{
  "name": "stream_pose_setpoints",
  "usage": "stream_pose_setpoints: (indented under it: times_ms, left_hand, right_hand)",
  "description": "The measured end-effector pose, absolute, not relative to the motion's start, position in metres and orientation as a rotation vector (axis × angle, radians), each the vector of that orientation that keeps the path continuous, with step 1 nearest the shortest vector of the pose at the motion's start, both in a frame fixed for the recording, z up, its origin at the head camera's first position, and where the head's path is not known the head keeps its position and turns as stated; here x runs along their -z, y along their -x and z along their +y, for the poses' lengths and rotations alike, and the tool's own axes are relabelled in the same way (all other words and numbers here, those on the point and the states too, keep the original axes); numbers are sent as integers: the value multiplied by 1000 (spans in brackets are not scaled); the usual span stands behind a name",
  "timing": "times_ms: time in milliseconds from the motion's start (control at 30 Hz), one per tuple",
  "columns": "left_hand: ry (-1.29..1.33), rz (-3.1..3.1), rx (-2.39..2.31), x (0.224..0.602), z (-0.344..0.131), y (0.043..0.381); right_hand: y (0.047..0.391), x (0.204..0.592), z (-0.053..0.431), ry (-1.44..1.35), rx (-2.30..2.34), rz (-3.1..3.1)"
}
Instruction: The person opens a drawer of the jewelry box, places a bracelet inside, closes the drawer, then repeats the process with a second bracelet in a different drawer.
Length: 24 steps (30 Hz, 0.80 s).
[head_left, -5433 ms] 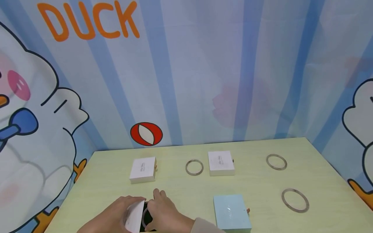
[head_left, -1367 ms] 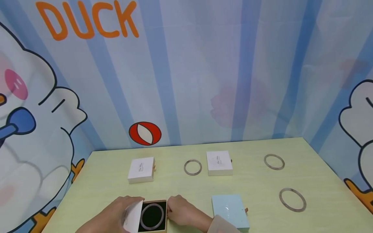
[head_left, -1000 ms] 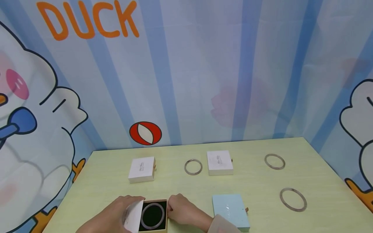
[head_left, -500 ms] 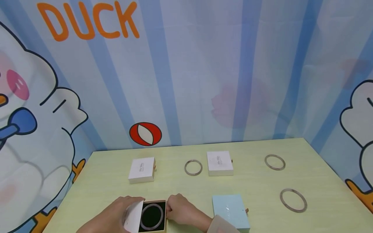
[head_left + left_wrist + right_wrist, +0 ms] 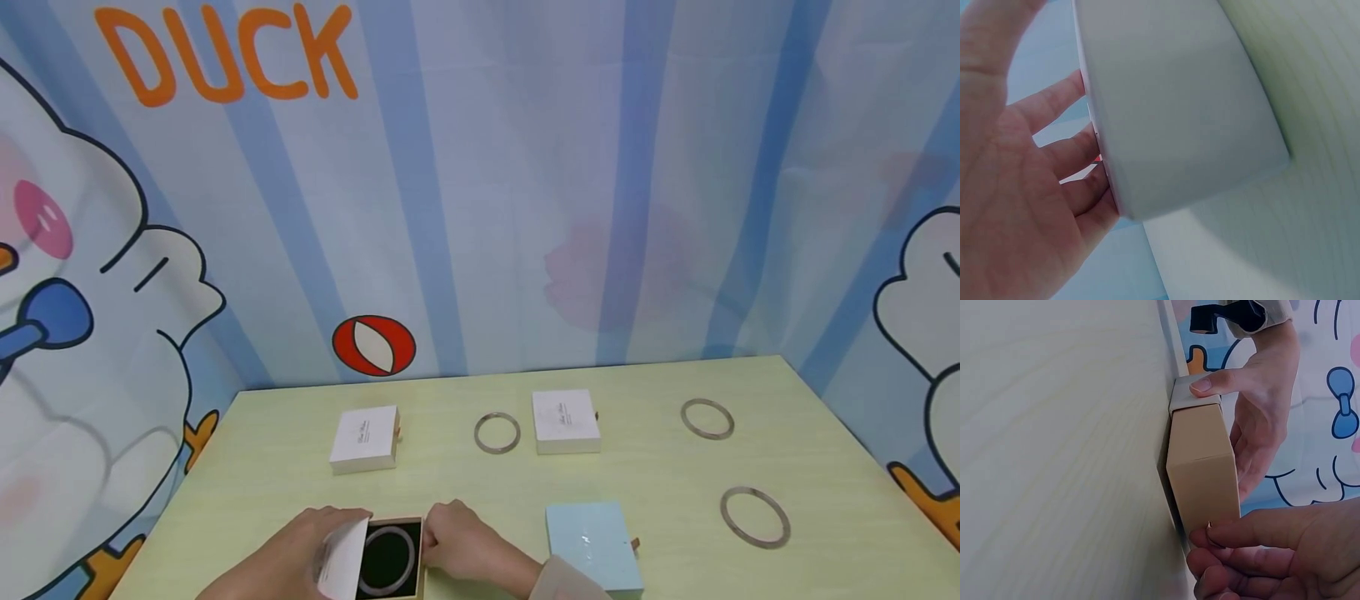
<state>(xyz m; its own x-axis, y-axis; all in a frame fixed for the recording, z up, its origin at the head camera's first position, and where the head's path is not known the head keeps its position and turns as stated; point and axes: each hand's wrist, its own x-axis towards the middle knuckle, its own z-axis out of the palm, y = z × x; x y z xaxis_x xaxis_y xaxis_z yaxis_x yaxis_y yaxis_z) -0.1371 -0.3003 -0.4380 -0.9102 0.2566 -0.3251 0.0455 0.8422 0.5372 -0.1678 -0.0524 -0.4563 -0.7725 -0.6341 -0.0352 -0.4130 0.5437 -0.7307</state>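
At the table's near edge my left hand [image 5: 288,554] grips the white sleeve [image 5: 343,562] of a drawer-style jewellery box, fingers along one side and thumb on the opposite one. The tan drawer [image 5: 1202,487] sticks out of the sleeve to the right. In its dark lining lies a grey bangle [image 5: 412,557], its left edge close to the sleeve. My right hand [image 5: 468,540] is at the drawer's outer end; in the right wrist view its thumb and index finger pinch the small pull tab [image 5: 1209,525]. The left wrist view shows mainly the sleeve's broad face [image 5: 1179,106].
Two white boxes [image 5: 365,439] [image 5: 567,422] stand farther back, with a bangle [image 5: 476,433] between them. A light-blue box [image 5: 594,546] sits right of my right hand. Two more bangles [image 5: 708,433] [image 5: 765,545] lie at the right. A printed curtain [image 5: 495,208] hangs behind the table.
Earlier my right hand was inside the drawer at the bangle; it then moved to the drawer's outer end. Since half a second ago, drawer and right hand have shifted slightly left, toward the sleeve.
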Motion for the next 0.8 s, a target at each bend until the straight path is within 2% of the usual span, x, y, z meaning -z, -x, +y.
stream_pose_setpoints:
  times_ms: [800]
  left_hand:
    - [-251,2605,-771,438,-302,141]
  right_hand:
    - [168,456,-60,873,1057,2484]
